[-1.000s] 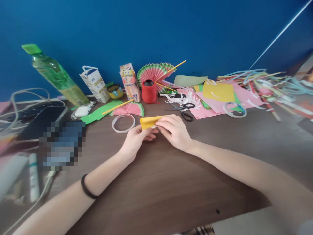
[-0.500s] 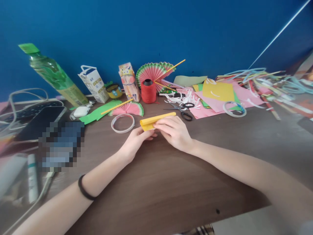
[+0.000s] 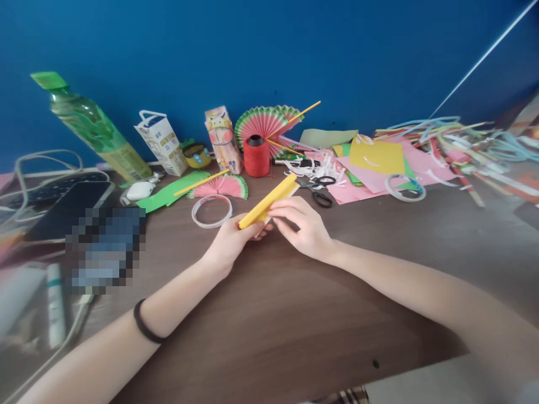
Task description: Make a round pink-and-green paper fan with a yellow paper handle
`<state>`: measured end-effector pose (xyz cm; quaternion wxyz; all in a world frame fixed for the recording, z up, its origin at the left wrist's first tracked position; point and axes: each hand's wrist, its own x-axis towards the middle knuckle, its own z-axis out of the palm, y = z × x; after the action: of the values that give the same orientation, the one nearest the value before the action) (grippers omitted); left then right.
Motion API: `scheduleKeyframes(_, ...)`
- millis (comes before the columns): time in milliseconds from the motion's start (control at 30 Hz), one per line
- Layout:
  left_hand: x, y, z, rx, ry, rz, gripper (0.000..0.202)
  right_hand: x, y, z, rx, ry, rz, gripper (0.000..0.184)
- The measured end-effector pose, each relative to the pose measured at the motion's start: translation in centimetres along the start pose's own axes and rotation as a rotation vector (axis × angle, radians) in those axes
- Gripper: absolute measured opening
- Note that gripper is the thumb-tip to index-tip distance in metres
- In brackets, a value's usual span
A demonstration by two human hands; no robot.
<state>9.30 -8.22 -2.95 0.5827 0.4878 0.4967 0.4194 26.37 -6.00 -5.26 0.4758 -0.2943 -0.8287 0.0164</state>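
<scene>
My left hand (image 3: 229, 242) grips the lower left end of a folded strip of yellow paper (image 3: 269, 201), its thumb on top and fingertips showing beneath. The strip slants up and away to the right, held above the table, and a pale edge shows along its right side. My right hand (image 3: 304, 229) pinches at that right edge with thumb and fingertips, which partly cover the paper. Just beyond the strip lie black-handled scissors (image 3: 322, 191), with their blades partly hidden. A roll of tape (image 3: 211, 212) lies flat left of the paper.
Along the blue wall stand a green bottle (image 3: 99, 134), a white carton (image 3: 163, 143), a spool of red thread (image 3: 256, 158) and a pleated paper fan (image 3: 263, 120). Coloured paper sheets (image 3: 376, 154) and strips pile up at right. Phones and a white cable (image 3: 69, 336) lie at left.
The yellow paper has turned, its far end swinging up and away from me. My left thumb now lies over its near end, and my right fingers have shifted slightly along its edge.
</scene>
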Motion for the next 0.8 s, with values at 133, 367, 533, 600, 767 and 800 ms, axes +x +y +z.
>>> scheduleKeyframes(133,-0.4,-0.3,0.5,0.071,0.074,0.071,0.020,-0.1,-0.1,0.2,0.093,0.011,0.059,0.011)
scheduleKeyframes(367,-0.7,-1.2,0.9,0.173,0.112,0.167,0.016,-0.2,-0.3,0.2,0.139,-0.015,0.119,0.010)
scheduleKeyframes(533,-0.7,-1.6,0.8,0.242,0.131,0.186,0.017,-0.1,-0.4,0.2,0.148,-0.023,0.108,0.010)
scheduleKeyframes(600,-0.7,-1.6,0.8,0.249,0.123,0.195,0.017,0.0,-0.5,0.2,0.146,-0.023,0.100,0.011)
scheduleKeyframes(767,-0.7,-1.6,0.7,0.284,0.126,0.204,0.018,0.1,-0.6,0.2,0.151,-0.036,0.090,0.013)
scheduleKeyframes(800,-0.8,-1.6,0.7,0.288,0.128,0.203,0.018,0.1,-0.6,0.2,0.159,-0.039,0.094,0.013)
